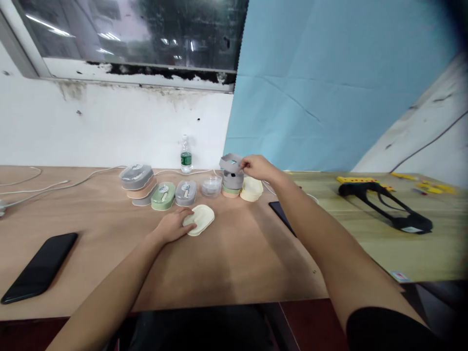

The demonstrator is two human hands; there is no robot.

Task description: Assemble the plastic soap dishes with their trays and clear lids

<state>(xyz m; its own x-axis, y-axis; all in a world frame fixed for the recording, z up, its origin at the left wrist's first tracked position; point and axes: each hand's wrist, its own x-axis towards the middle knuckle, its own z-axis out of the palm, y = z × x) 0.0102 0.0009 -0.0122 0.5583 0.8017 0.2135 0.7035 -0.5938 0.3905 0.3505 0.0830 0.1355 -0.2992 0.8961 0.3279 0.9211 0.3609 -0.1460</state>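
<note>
My left hand (173, 225) grips the left end of a cream oval plastic piece (203, 219), shallow and lid-like, lying on the table; fingers and thumb rest over its rim. Farther back, my right hand (257, 167) pinches the right edge of a grey oval plastic ring (229, 162), open in the middle. The ring is tilted at the top of a stack of grey, green and peach pieces (231, 189); whether it touches them I cannot tell. Close beside that stack stands a pile of cream oval pieces (251, 189), just below my right hand.
Left of the stack are clear lids (211, 186), a grey box (185, 193), a green box (163, 196) and stacked boxes (136, 178). A water bottle (186, 157) stands behind. Phones lie left (40, 267) and under my right arm (281, 214); a black strap frame (387, 204) lies right.
</note>
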